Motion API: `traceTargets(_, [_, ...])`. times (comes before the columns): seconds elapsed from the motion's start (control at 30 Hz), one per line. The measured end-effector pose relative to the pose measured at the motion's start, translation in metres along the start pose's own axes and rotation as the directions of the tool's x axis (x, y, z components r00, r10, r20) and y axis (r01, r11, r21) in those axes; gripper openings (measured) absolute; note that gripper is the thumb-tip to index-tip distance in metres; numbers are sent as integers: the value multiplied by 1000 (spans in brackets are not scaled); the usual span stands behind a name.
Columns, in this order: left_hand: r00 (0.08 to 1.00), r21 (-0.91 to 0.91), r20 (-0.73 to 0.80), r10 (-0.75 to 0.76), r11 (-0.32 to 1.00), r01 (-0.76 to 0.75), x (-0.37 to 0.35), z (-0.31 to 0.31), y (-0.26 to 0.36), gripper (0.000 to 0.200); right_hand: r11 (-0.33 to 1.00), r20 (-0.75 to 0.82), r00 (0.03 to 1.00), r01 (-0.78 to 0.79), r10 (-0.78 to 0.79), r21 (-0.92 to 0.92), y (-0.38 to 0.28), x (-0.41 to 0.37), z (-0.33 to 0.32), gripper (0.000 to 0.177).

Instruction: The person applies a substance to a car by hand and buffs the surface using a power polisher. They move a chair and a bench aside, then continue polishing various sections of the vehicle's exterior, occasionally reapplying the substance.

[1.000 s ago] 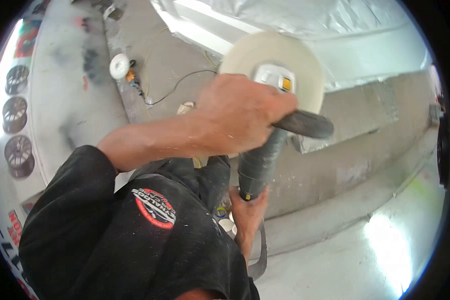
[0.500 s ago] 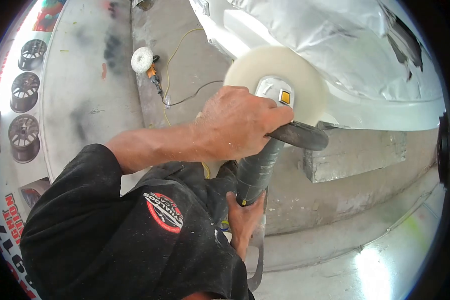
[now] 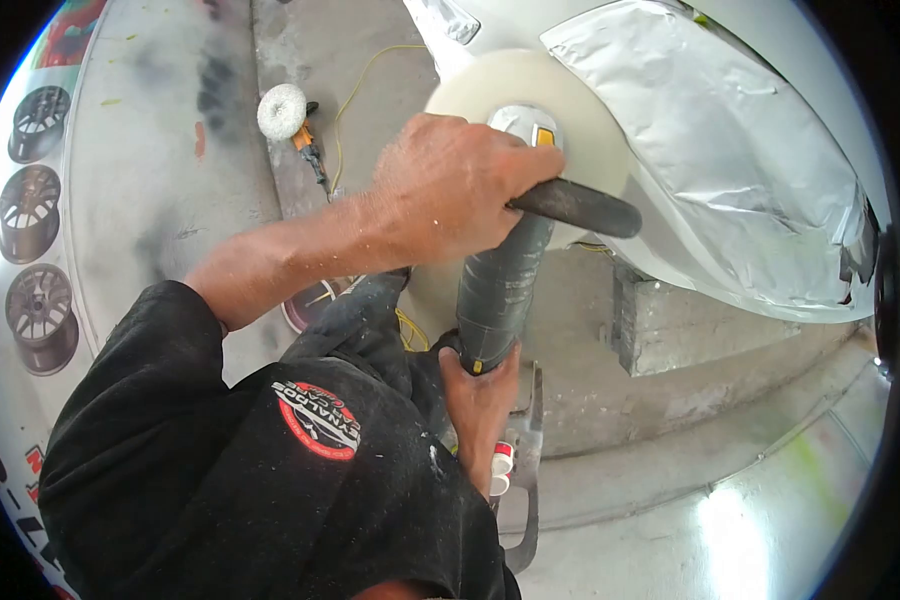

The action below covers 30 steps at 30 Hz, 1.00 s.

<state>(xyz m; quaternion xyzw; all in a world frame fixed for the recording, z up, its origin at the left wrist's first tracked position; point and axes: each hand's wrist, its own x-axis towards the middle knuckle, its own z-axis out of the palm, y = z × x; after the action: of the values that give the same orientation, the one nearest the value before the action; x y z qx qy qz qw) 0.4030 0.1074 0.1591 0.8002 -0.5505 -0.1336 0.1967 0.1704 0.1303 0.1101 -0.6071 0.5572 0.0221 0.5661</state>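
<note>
A black rotary polisher [image 3: 503, 275] with a yellow switch reaches from my waist to a white car panel [image 3: 670, 235]. Its round cream pad [image 3: 465, 88] looks blurred and overlaps the panel; exact contact cannot be told. My left hand [image 3: 460, 185] wraps round the black side handle [image 3: 585, 207] near the polisher's head. Lower down, my right hand [image 3: 482, 405] is closed round the rear end of the body, its fingers partly hidden. Crinkled silvery masking sheet [image 3: 710, 150] covers part of the car beside the pad.
Another polisher [image 3: 305, 140], orange and black with a fluffy white pad [image 3: 282, 112], lies on the floor near a yellow cord [image 3: 355, 85]. A grey block [image 3: 705, 325] sits below the car panel. Red-and-white containers [image 3: 502, 458] show beside my right wrist. Wheel pictures [image 3: 40, 310] line the left wall.
The polisher and both hands have shifted up and slightly left in view, while more of the masking sheet shows. The red-and-white containers have come into sight. Both hands keep their hold.
</note>
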Motion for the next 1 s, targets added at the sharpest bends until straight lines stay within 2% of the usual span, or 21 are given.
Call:
traceTargets(0.17, [999,-19,-27,-45,999,45,-5,-5,-13,28,1000,8,1000,-4,4,7,-1,2,12,58])
traceTargets(0.37, [979,-31,104,-177,983,181,-19,14,-15,25,992,46,998,-39,45,-118,21,12,8,58])
traceTargets(0.43, [979,-19,103,-176,984,179,-25,29,-16,26,993,52,998,30,-24,-115,45,23,11,59])
traceTargets(0.57, [990,-10,58,-126,992,127,-38,60,-2,25,984,-8,990,141,-143,-112,99,57,17,58])
traceTargets(0.7, [997,22,57,-46,999,45,-51,103,20,25,965,-35,966,255,-258,-54,186,102,34,54])
traceTargets(0.83, [993,79,63,103,991,-108,-60,142,57,28,912,-134,927,370,-350,177,247,131,51,57])
traceTargets(0.97, [968,143,109,226,960,-240,-61,169,102,30,821,-161,933,360,-322,443,279,137,47,57])
traceTargets(1.0, [962,150,129,240,954,-258,-63,175,115,31,820,-204,918,396,-340,413,286,138,42,56])
